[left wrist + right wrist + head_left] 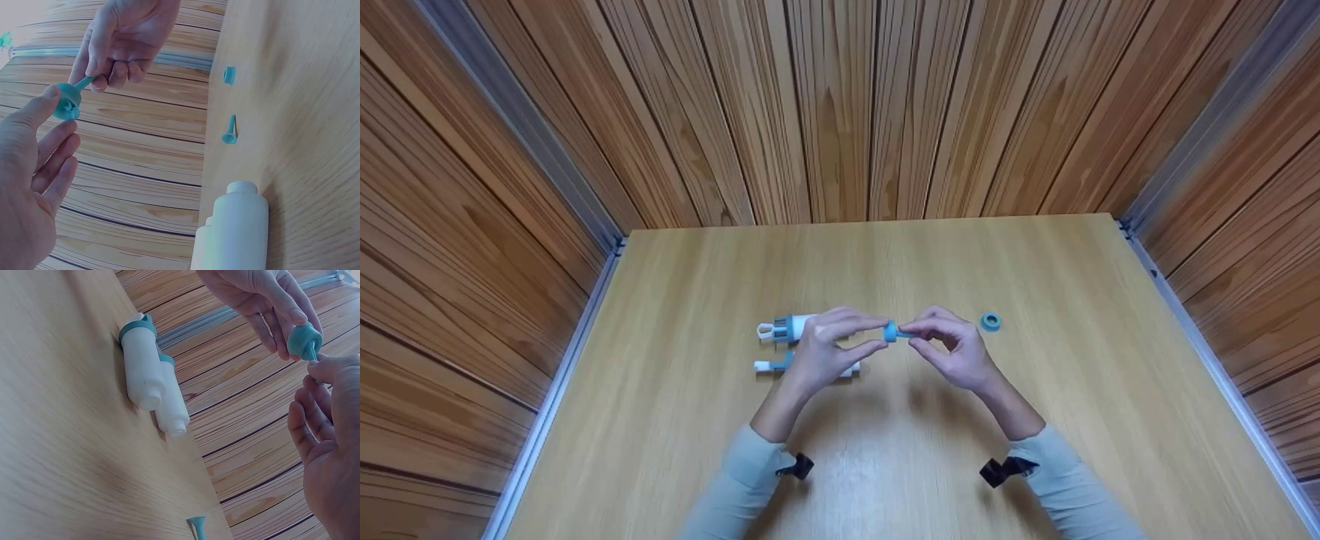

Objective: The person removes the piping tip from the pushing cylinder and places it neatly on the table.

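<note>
Above the table, my left hand [826, 354] pinches a teal cap [890, 331] between thumb and fingers. In the left wrist view the hollow side of this cap [67, 102] shows. My right hand [962, 354] pinches a thin teal stem [85, 82] that runs into the cap; whether the two are one piece I cannot tell. Behind my left hand two white bottles with teal collars lie on their sides: a wide bottle [145, 363] with a loop end and a slimmer bottle [171, 396], both partly hidden in the head view.
A loose teal ring cap [990, 322] lies on the wooden table [870, 262], right of my right hand. A teal flared nozzle [229, 136] stands on the table between that cap and the bottles. Slatted wood walls [840, 112] enclose the back and sides.
</note>
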The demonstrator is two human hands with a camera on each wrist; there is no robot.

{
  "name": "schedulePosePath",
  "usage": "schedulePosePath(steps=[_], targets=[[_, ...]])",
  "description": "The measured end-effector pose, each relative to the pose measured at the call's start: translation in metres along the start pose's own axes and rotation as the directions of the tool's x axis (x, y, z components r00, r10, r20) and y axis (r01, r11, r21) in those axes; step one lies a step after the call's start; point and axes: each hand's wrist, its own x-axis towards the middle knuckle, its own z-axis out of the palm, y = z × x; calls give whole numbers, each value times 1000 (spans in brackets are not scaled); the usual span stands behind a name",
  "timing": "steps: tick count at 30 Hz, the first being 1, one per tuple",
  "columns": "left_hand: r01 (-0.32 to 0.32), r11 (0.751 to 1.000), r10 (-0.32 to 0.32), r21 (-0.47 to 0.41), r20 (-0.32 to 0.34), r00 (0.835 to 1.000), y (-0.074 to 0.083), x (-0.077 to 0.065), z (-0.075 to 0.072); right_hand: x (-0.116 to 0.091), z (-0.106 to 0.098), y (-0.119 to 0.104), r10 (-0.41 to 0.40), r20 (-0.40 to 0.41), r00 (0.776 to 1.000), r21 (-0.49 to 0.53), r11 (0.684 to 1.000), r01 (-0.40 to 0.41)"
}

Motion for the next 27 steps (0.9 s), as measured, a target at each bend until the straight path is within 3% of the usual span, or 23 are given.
schedulePosePath(steps=[10,20,27], targets=[[57,998,-57,-21,10,998,1,0,1,0,-1,-1,-8,-13,1000,-6,1000,8],[74,995,-73,-63,18,997,1,-1,6,3,3,-4,-60,-8,998,15,998,61],[74,994,-74,-76,6,997,2,0,7,4,4,-5,-24,-20,1000,8,1000,24]])
